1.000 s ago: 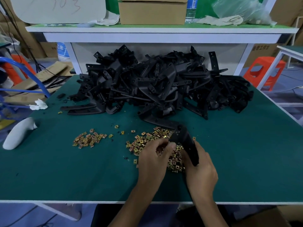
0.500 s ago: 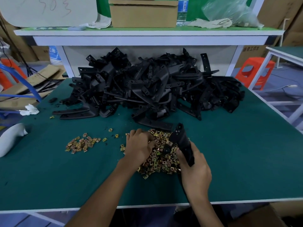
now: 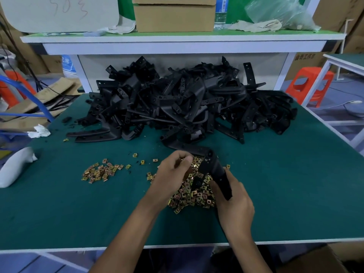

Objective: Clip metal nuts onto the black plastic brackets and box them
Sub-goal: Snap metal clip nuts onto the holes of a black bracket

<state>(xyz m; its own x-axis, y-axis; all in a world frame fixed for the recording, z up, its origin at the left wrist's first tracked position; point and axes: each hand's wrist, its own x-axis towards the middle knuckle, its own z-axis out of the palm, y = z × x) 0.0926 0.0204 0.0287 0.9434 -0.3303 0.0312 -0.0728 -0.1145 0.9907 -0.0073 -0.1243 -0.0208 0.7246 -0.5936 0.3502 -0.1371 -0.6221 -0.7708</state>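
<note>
Cardboard box closed on shelf, right hand holding bracket

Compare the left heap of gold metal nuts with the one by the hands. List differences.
The left heap of gold metal nuts is far smaller and flatter than the right heap of gold nuts. The left heap lies clear of both hands; the right heap sits under the left hand and the black plastic bracket that the right hand grips. Both hold the same square nuts on the green mat.
</note>
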